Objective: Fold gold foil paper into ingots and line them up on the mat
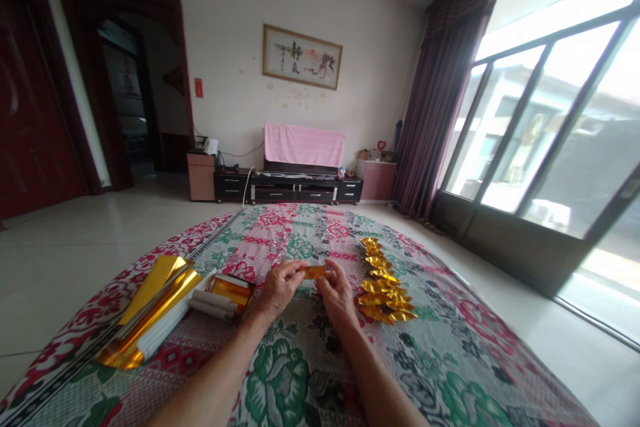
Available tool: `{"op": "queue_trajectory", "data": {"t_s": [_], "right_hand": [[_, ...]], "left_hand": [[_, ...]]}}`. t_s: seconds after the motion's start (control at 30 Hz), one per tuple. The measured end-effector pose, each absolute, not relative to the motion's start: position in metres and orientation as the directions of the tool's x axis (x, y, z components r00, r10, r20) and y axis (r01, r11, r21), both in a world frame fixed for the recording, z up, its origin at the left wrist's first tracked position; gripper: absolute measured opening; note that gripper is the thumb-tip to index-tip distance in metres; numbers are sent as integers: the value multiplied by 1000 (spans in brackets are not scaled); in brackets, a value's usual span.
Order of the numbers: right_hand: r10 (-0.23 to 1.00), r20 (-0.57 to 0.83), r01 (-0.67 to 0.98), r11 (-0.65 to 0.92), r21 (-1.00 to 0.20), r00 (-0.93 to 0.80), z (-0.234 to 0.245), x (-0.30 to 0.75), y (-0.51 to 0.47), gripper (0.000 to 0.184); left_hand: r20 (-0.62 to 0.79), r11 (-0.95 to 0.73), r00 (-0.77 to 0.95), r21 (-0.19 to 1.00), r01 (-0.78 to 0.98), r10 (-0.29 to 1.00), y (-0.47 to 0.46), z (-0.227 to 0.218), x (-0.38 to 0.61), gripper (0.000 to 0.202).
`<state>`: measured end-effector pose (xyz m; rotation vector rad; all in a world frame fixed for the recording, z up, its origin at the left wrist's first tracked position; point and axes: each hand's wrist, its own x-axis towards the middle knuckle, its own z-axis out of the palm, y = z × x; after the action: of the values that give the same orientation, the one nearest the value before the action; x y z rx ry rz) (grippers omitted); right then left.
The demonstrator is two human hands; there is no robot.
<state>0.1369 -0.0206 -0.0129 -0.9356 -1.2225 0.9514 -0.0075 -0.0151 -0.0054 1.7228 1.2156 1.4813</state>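
My left hand point(280, 288) and my right hand point(336, 292) meet over the flowered cloth point(300, 360). Between their fingertips they pinch one small piece of gold foil paper point(315, 271), each hand closed on one end. A row of folded gold foil pieces point(383, 280) lies just right of my right hand. To the left of my left hand lie flat gold foil sheets point(150, 310), a smaller stack of gold sheets point(231, 290) and white paper rolls point(213, 303).
The cloth covers a low round surface on a pale tiled floor point(75, 240). A dark TV stand point(295, 190) with a pink cover stands at the far wall. Big windows point(550, 127) and purple curtains fill the right side. A dark doorway point(125, 100) opens at the left.
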Motion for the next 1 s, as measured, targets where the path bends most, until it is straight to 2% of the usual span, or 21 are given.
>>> {"op": "queue_trajectory", "data": {"t_s": [0.57,0.7,0.87,1.0], "right_hand": [[949,309,-98,314,-944,65,-10,138,-22,42],[941,335,-42,337,-940,50,-11,137,-22,40],[909,412,76,407,-910,64,-15,136,-22,49],[901,432,124,425,-897,32,-15,135,-23,44]], "left_hand": [[676,-632,56,651,421,734,-18,-3,-7,24],[677,-622,26,660,421,736,-16,-6,-8,21],[659,-591,-17,686,424,752,-15,-8,-8,17],[658,-588,-23,686,429,752,-12,-11,-9,16]]}}
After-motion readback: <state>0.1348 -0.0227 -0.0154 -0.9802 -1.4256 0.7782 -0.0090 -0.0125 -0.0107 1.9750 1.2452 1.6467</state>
